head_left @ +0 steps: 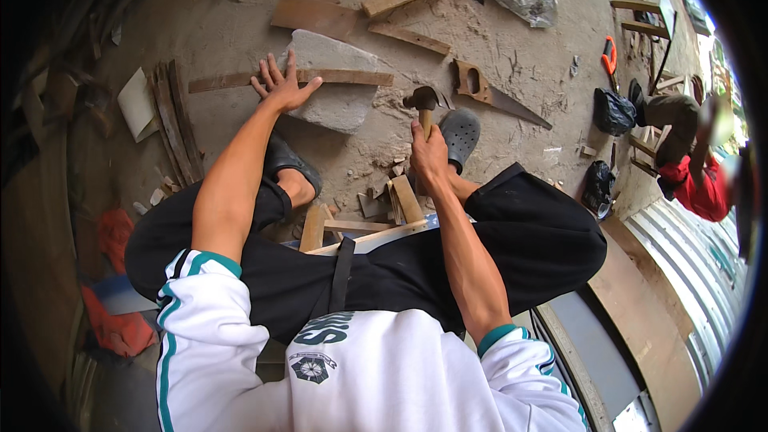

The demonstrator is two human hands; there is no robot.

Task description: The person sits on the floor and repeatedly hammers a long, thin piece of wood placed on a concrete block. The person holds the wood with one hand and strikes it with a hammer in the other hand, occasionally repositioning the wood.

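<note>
Left hand (283,93): is resting palm-down on a wooden strip (352,77), fingers spreading apart.
Wooden strip: is lying crosswise over a grey concrete block (340,108), both ends reaching past it.
Right hand (430,152): is holding a claw hammer (425,99), fingers clamping round its handle, head pointing away from the body.
Handsaw (500,97): is lying right of the claw hammer on dirt ground (520,52).

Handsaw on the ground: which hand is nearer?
Right. The right hand, holding the hammer, is left of and below the handsaw in the picture; the left hand is farther left, spread across the wooden strip on the stone block.
</note>
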